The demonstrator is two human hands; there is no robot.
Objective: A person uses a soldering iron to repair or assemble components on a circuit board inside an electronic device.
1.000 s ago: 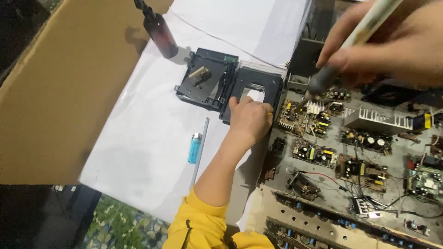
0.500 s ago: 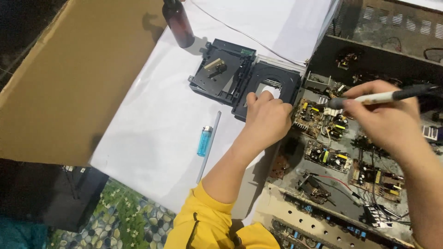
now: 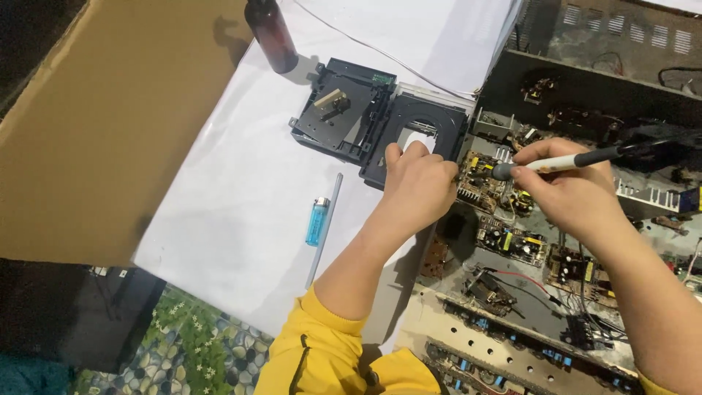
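The work sits partway along, judging from how things lie: the chassis [image 3: 585, 95] is open with its boards bare, and two black drive parts, the mechanism [image 3: 340, 110] and the tray frame [image 3: 420, 135], lie out on the white sheet [image 3: 241, 190] covering the surface, so the taking apart looks done while the board work looks unfinished. The right hand [image 3: 570, 194] is closed in a pen grip on a slim tool [image 3: 563, 162], its dark tip just above the small board [image 3: 482, 179] at the chassis's left edge; whether the tip touches the board cannot be told. The left hand [image 3: 418, 186] lies fingers down, loosely curled, on the near edge of the tray frame beside that board, clamped on nothing. A blue lighter [image 3: 317, 221] and a thin rod [image 3: 325, 227] lie near on the sheet, a brown bottle [image 3: 270, 33] stands far, and cardboard [image 3: 95, 132] fills the left. Against a second ago, the right hand has come down from the far right, where it held the tool up high, to the board; half a second ago it was already low but further right. The left hand has stayed on the frame throughout.
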